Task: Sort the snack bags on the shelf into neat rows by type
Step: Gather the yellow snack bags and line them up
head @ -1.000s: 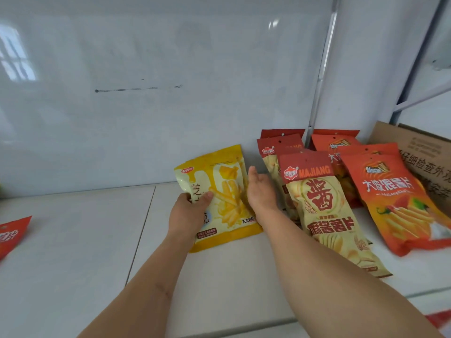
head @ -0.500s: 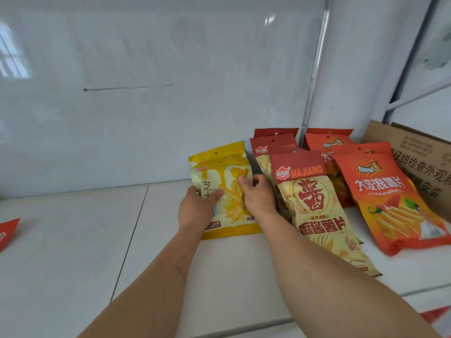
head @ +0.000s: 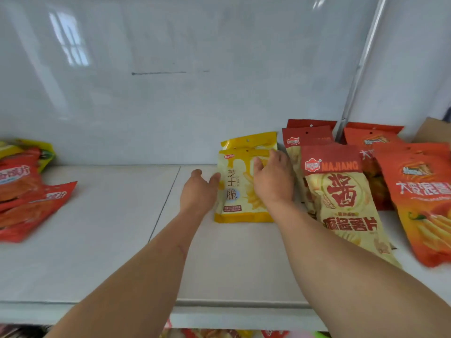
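A yellow cheese-stick snack bag (head: 234,191) stands on the white shelf (head: 122,228), leaning against a second yellow bag (head: 249,140) behind it by the back wall. My left hand (head: 199,191) is at the front bag's left edge, thumb touching it, fingers relaxed. My right hand (head: 272,181) rests on the bag's right side with loosely spread fingers. To the right lies a row of red-topped beige MAJIANG chip bags (head: 339,198), then a row of orange bags (head: 419,191).
A loose pile of red snack bags (head: 24,203) lies at the shelf's left end, with a yellow-green bag (head: 36,147) behind it. A cardboard box (head: 434,130) stands at the far right. A metal upright (head: 358,69) rises behind the rows. More bags (head: 210,334) show on the shelf below.
The yellow bag went back and right, up against a second yellow bag beside the MAJIANG row. Both hands loosened from holding it to just touching it.
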